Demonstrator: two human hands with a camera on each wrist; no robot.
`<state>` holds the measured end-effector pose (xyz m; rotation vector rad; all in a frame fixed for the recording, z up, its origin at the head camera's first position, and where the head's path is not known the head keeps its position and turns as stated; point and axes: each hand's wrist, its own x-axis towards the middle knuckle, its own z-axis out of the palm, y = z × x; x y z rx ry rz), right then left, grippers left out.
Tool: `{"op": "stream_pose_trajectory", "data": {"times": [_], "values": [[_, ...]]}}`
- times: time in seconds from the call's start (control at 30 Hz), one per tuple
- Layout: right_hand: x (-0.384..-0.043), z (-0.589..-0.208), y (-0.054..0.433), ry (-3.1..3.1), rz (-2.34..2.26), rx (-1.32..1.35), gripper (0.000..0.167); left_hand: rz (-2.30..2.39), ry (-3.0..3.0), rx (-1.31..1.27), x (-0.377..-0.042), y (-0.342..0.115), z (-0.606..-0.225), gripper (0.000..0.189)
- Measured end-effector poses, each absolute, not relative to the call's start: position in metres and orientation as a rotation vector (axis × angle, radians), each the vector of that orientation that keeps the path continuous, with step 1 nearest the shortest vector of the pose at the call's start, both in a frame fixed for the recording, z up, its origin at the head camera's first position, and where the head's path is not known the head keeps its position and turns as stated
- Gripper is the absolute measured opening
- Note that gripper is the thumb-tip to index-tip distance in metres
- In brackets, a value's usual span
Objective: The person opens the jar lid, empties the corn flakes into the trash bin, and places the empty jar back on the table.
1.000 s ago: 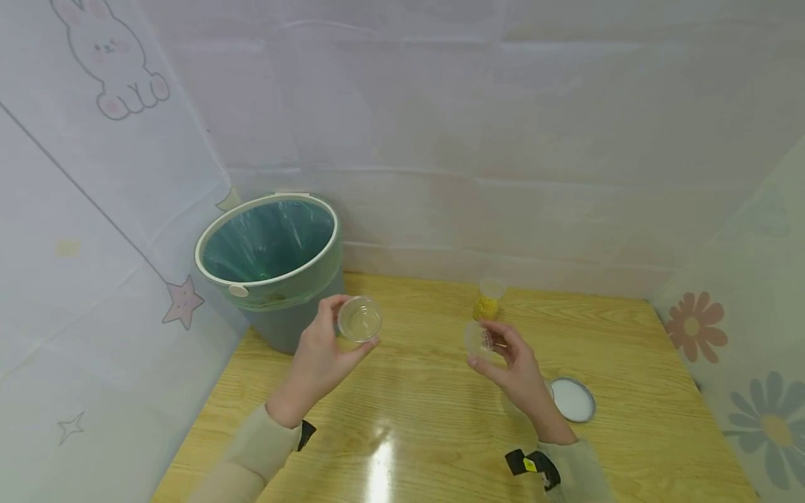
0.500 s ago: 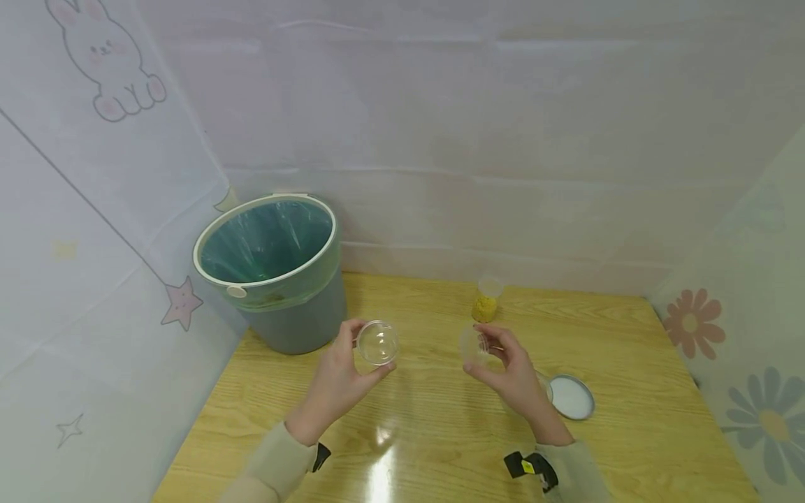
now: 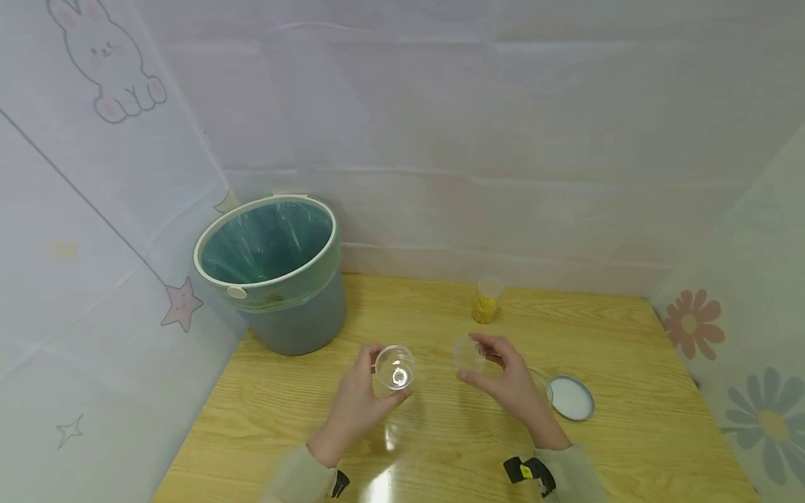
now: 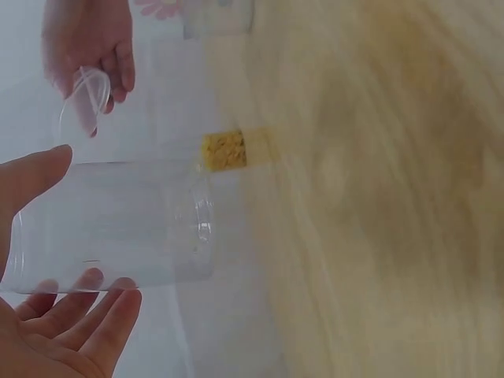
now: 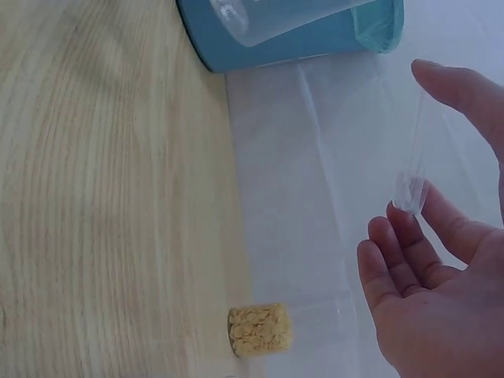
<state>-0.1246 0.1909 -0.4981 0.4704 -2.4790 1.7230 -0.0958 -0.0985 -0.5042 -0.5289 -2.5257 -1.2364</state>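
A clear plastic jar [image 3: 395, 367] is in my left hand [image 3: 361, 402], its round end facing up in the head view. In the left wrist view, thumb and fingers grip the see-through jar [image 4: 118, 224] from opposite sides. My right hand [image 3: 506, 377], to its right, pinches a thin clear plastic lid [image 3: 468, 353] by its edge between thumb and fingers. The right wrist view has this lid [image 5: 411, 189] almost edge-on. A gap separates jar and lid, both held above the wooden table [image 3: 440, 433].
A clear jar partly filled with yellow flakes [image 3: 484, 309] stands at the back. Beside my right forearm lies a white disc with a grey rim [image 3: 572, 398], next to a clear glass container [image 3: 542, 385]. A lined grey-blue bin [image 3: 298, 321] stands at the left, against cloth walls.
My left hand has brought the jar right and nearer to the body, closer to the lid. The right hand has shifted slightly left and nearer, still pinching the lid.
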Motion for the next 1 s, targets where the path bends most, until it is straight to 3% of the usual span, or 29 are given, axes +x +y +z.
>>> {"op": "stream_pose_trajectory", "data": {"times": [1.0], "values": [[-0.116,-0.541,0.175,-2.69,1.58,0.348,0.075,-1.258,-2.657,-0.606,-0.096,-0.062,-0.558,0.077]]}}
